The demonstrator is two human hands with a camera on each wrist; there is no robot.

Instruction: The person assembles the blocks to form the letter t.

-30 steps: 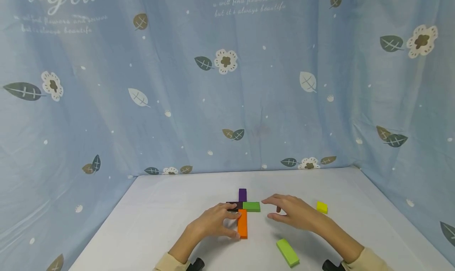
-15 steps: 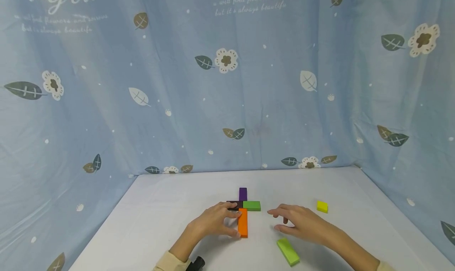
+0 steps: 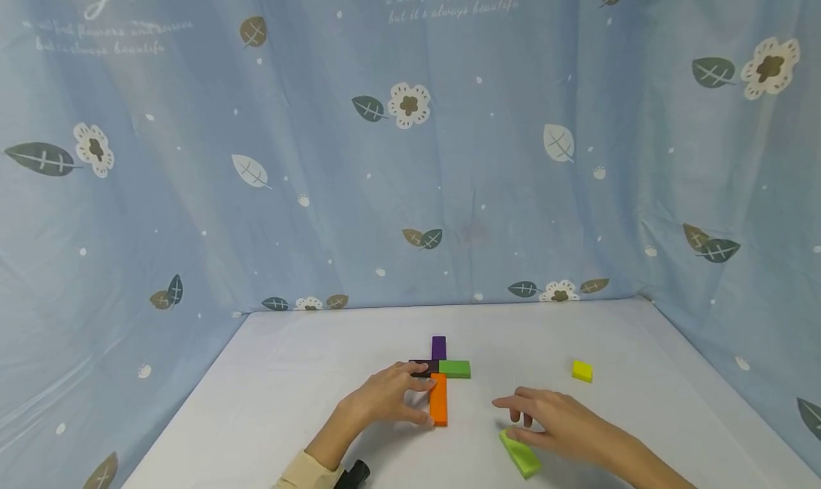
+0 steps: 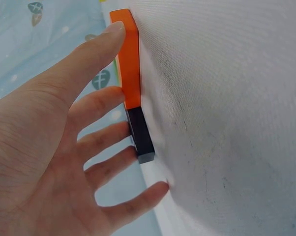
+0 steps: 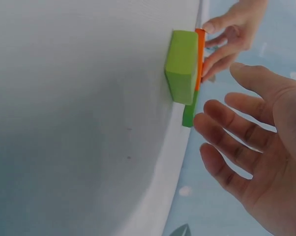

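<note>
My left hand [image 3: 385,395] rests against the orange block [image 3: 439,400], its thumb at the near end and its index finger at the far end. Its other fingers touch the black block [image 3: 425,367], which they partly cover in the head view; in the left wrist view both the orange block [image 4: 130,64] and black block [image 4: 141,133] show. A green block [image 3: 455,369] and a purple block [image 3: 439,347] adjoin these. My right hand [image 3: 561,421], fingers loosely bent and holding nothing, hovers over the lime block [image 3: 521,457]. A gap separates thumb and lime block [image 5: 181,61] in the right wrist view.
A small yellow block [image 3: 582,371] lies apart on the right of the white tabletop [image 3: 288,353]. Blue curtain [image 3: 321,189] with leaf and flower prints hangs behind and at both sides of the table.
My right hand has moved from beside the green block back toward me and rightward, to above the lime block. The left hand and the blocks have stayed in place.
</note>
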